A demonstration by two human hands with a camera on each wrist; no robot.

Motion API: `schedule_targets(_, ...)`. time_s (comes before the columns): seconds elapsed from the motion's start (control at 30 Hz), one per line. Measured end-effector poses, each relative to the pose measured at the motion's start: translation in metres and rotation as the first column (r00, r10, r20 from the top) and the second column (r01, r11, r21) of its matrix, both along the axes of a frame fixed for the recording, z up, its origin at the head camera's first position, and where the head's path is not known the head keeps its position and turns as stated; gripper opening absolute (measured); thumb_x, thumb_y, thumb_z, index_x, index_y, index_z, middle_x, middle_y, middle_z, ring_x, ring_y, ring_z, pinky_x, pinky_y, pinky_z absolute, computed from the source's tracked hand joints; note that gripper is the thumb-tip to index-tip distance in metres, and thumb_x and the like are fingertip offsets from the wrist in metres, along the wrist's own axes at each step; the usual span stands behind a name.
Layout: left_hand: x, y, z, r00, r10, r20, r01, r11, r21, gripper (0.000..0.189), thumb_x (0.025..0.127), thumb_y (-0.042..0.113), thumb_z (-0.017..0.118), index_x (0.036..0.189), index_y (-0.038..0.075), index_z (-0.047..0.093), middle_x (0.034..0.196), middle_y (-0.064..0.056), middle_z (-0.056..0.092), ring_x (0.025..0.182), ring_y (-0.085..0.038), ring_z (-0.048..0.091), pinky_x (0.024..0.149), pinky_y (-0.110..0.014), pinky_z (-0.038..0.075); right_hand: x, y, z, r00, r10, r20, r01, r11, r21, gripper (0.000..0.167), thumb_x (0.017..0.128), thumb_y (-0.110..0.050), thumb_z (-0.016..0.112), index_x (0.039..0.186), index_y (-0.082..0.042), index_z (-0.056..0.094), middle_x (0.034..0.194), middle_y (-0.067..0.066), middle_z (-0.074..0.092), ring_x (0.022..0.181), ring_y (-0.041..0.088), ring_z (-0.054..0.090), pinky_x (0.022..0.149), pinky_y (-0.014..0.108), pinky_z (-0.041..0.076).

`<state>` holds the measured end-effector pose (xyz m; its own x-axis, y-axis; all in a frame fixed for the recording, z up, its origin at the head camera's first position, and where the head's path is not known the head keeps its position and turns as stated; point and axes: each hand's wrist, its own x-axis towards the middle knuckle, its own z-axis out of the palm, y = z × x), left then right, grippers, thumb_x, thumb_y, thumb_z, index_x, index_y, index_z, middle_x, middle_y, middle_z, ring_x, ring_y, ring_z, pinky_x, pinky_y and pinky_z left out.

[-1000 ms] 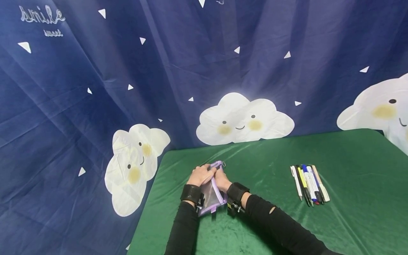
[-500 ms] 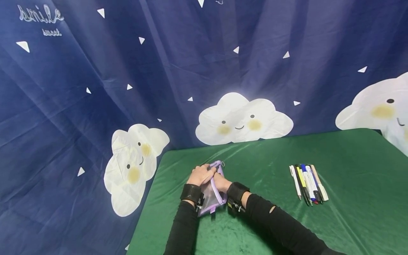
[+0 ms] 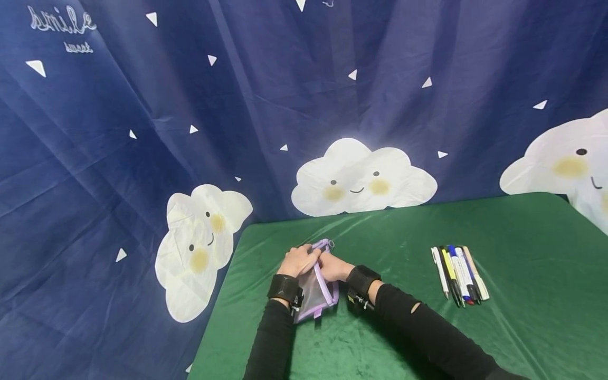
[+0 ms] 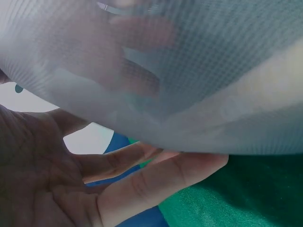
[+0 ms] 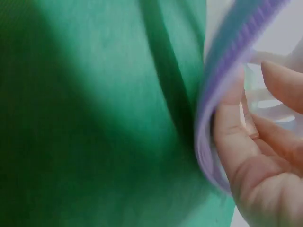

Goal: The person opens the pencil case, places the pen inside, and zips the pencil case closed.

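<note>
Pouch [image 3: 311, 291]: on the green cloth [image 3: 394, 332], left of the pens [image 3: 459, 275] and well apart from them. Translucent mesh with lilac edging; a ring [image 3: 331, 244] at the far end, a small lilac tab [image 3: 317, 313] at the near end.

Left hand [image 3: 298, 261] at the pouch's left side. We see its thumb laid over the upper edge in the head view; in the left wrist view long, nearly straight fingers [image 4: 175, 177] touch the mesh from outside. We read this as a pinch on the pouch wall, though the mesh hides the thumb's contact there.

Right hand [image 3: 334, 267] opposite, reaching past the lilac rim [image 5: 204, 127] into the pouch. In the right wrist view we note its digits apart, bent a little, nothing visible between them. Blurred fingers show through the mesh in the left wrist view.

Pens side by side, roughly parallel: white, black, yellow, blue-capped, tan. Both wrists strapped in black; black sleeves, a hole in the right one. Behind, a navy curtain [image 3: 119, 174] printed with smiling clouds [image 3: 363, 182].
</note>
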<state>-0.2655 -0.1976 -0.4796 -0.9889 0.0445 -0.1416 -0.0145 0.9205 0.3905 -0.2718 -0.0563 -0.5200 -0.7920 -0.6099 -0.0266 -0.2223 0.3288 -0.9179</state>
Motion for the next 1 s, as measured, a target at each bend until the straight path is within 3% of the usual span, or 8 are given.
schedule_targets(0.07, 0.001, 0.000, 0.000, 1.000, 0.003, -0.011, -0.003, 1.000, 0.002, 0.068, 0.094, 0.051, 0.039, 0.145, 0.009, 0.056, 0.143, -0.022, 0.060, 0.128, -0.051, 0.057, 0.103, -0.060, 0.048, -0.004, 0.004, 0.001, 0.998, 0.026, 0.051, -0.026, 1.000, -0.006, 0.015, 0.082, 0.011, 0.054, 0.091, 0.011, 0.067, 0.072, 0.008, 0.063, 0.058, 0.010, 0.059, 0.056, 0.028, 0.059)
schedule_targets(0.13, 0.001, 0.000, 0.000, 1.000, 0.006, -0.017, -0.006, 1.000, -0.003, 0.068, 0.093, 0.051, 0.040, 0.144, 0.009, 0.057, 0.142, -0.022, 0.061, 0.127, -0.049, 0.058, 0.102, -0.059, 0.049, -0.007, 0.009, 0.003, 0.997, 0.050, 0.063, -0.050, 0.999, -0.001, 0.018, 0.080, 0.013, 0.050, 0.087, 0.010, 0.067, 0.070, 0.005, 0.062, 0.056, 0.011, 0.062, 0.057, 0.031, 0.062)
schedule_targets(0.27, 0.000, 0.000, 0.001, 1.000, 0.012, -0.022, -0.013, 1.000, -0.015, 0.067, 0.094, 0.049, 0.041, 0.144, 0.008, 0.057, 0.142, -0.021, 0.061, 0.127, -0.049, 0.058, 0.102, -0.059, 0.049, -0.012, 0.020, 0.014, 0.996, 0.072, 0.059, -0.072, 0.997, 0.008, 0.022, 0.082, 0.012, 0.052, 0.095, 0.009, 0.069, 0.070, 0.015, 0.068, 0.059, 0.016, 0.066, 0.057, 0.033, 0.062)
schedule_targets(0.4, 0.000, 0.001, 0.001, 1.000, 0.016, -0.012, -0.016, 1.000, -0.022, 0.067, 0.096, 0.052, 0.040, 0.145, 0.009, 0.056, 0.143, -0.022, 0.060, 0.129, -0.049, 0.057, 0.104, -0.058, 0.048, -0.018, 0.032, 0.024, 0.997, 0.068, 0.043, -0.069, 0.997, 0.025, 0.027, 0.089, 0.008, 0.055, 0.111, 0.008, 0.070, 0.084, 0.025, 0.073, 0.066, 0.023, 0.071, 0.061, 0.036, 0.063)
schedule_targets(0.57, 0.001, 0.002, 0.001, 1.000, 0.014, 0.006, -0.014, 1.000, -0.016, 0.068, 0.095, 0.051, 0.040, 0.145, 0.008, 0.055, 0.143, -0.023, 0.060, 0.129, -0.049, 0.057, 0.105, -0.057, 0.048, -0.025, 0.048, 0.038, 0.998, 0.057, 0.013, -0.058, 0.997, 0.057, 0.030, 0.095, -0.002, 0.059, 0.123, 0.008, 0.066, 0.099, 0.029, 0.073, 0.078, 0.034, 0.075, 0.066, 0.039, 0.063)
schedule_targets(0.7, 0.001, 0.003, 0.001, 1.000, 0.017, 0.004, -0.017, 1.000, -0.006, 0.065, 0.096, 0.047, 0.041, 0.145, 0.007, 0.055, 0.142, -0.024, 0.060, 0.129, -0.050, 0.057, 0.106, -0.058, 0.047, -0.031, 0.062, 0.052, 0.998, 0.057, -0.008, -0.056, 0.996, 0.069, 0.035, 0.097, -0.005, 0.059, 0.129, 0.010, 0.061, 0.106, 0.031, 0.071, 0.087, 0.040, 0.074, 0.068, 0.038, 0.063)
schedule_targets(0.87, 0.002, 0.004, 0.001, 1.000, 0.017, -0.005, -0.017, 1.000, -0.001, 0.063, 0.098, 0.046, 0.043, 0.144, 0.006, 0.056, 0.141, -0.023, 0.061, 0.128, -0.049, 0.058, 0.106, -0.059, 0.047, -0.036, 0.079, 0.068, 0.998, 0.045, -0.049, -0.042, 0.997, 0.070, 0.036, 0.099, -0.008, 0.058, 0.132, 0.009, 0.059, 0.103, 0.028, 0.071, 0.092, 0.045, 0.070, 0.071, 0.038, 0.062)
schedule_targets(1.0, 0.003, 0.005, 0.001, 1.000, 0.022, -0.009, -0.022, 1.000, -0.008, 0.064, 0.097, 0.048, 0.042, 0.144, 0.006, 0.056, 0.141, -0.024, 0.061, 0.128, -0.050, 0.057, 0.106, -0.059, 0.046, -0.039, 0.093, 0.080, 0.994, 0.035, -0.102, -0.027, 0.996, 0.085, 0.036, 0.100, -0.011, 0.060, 0.132, 0.007, 0.059, 0.097, 0.018, 0.072, 0.083, 0.035, 0.071, 0.071, 0.042, 0.061)
